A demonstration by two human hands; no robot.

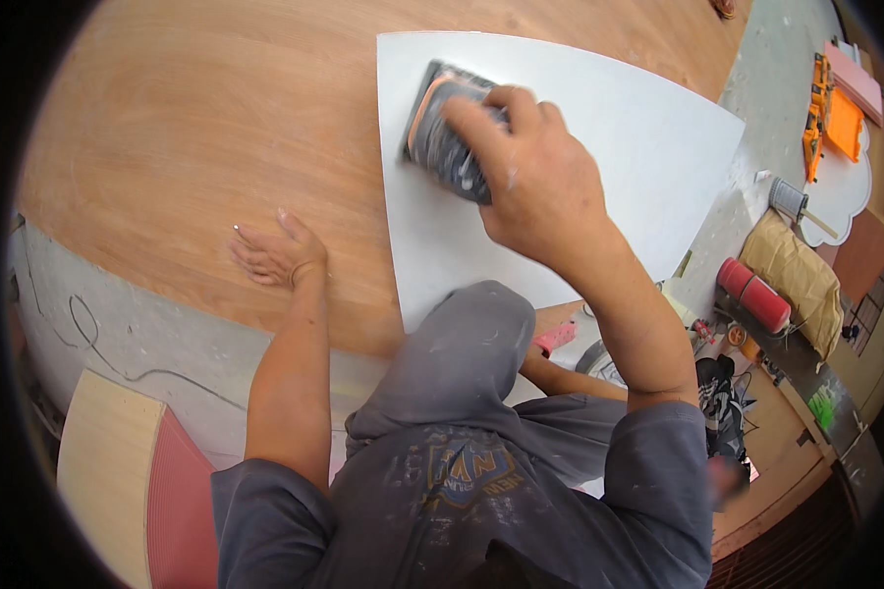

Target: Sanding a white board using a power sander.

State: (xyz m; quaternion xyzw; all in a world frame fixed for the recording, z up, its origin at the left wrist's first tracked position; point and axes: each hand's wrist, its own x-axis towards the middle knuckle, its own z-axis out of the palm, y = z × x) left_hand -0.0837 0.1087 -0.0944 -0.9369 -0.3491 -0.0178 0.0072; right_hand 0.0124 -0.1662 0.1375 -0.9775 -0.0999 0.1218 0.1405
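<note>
My right hand (540,177) is wrapped round a dark, dusty hand sander (452,137) with an orange band, its flat pad against a white panel (580,128). The sander is near the panel's far left corner and looks smeared by motion. Beneath the panel lies a large wood-grain board (206,108). To the left, my left hand (280,253) rests on that board with its fingers stretched out and nothing in them. My bent knee covers part of the panel's near edge.
A red cylinder (754,294), a brown paper bag (791,275) and a small can (788,199) stand at right, with orange tools (815,113) beyond. A thin cable (167,371) crosses the grey floor at left, near a pink-sided pale panel (108,471).
</note>
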